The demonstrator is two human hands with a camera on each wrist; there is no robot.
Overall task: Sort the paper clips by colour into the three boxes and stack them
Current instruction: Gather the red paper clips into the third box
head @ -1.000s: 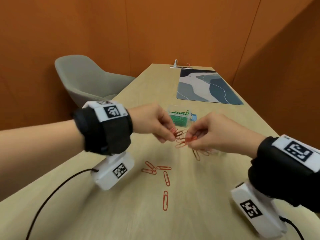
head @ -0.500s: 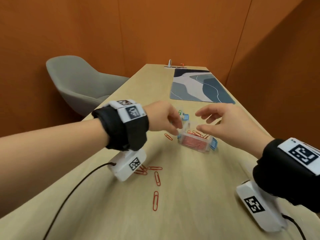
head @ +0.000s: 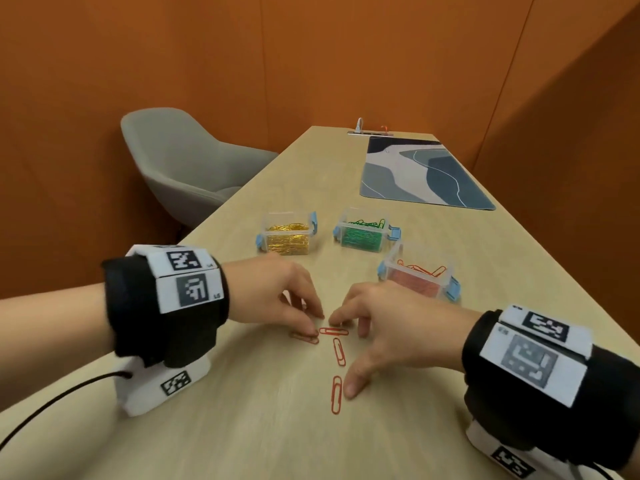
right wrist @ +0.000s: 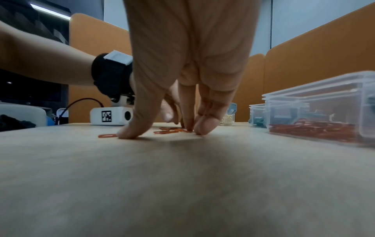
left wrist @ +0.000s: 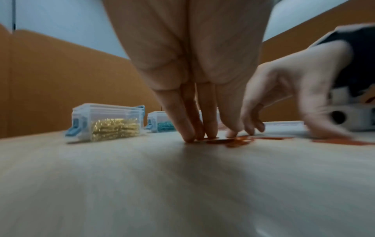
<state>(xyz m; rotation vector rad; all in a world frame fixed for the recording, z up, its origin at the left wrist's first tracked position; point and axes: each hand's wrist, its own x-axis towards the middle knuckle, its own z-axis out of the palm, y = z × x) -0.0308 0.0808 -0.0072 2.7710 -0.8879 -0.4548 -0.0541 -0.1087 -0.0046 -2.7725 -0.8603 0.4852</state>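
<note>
Three clear boxes with blue latches stand open on the table: a gold-clip box (head: pixel 286 233), a green-clip box (head: pixel 363 234) and a red-clip box (head: pixel 417 277). Several red paper clips (head: pixel 339 351) lie loose on the wood in front of them. My left hand (head: pixel 311 323) has its fingertips (left wrist: pixel 189 136) down on the leftmost red clip (head: pixel 304 337). My right hand (head: pixel 349 355) is spread over the others, its fingers beside the clip (head: pixel 334 331) and its thumb (right wrist: pixel 129 133) against the nearest clip (head: pixel 336 394). Neither hand has lifted a clip.
A grey chair (head: pixel 180 168) stands at the table's left edge. A patterned desk mat (head: pixel 419 174) lies at the far right, with a small metal socket strip (head: pixel 370 132) behind it. Orange walls close in on all sides. A black cable (head: pixel 52 403) trails from my left wrist.
Both hands have left the red-clip box and come down onto the loose red clips near me. The clips they held earlier are gone from their fingers.
</note>
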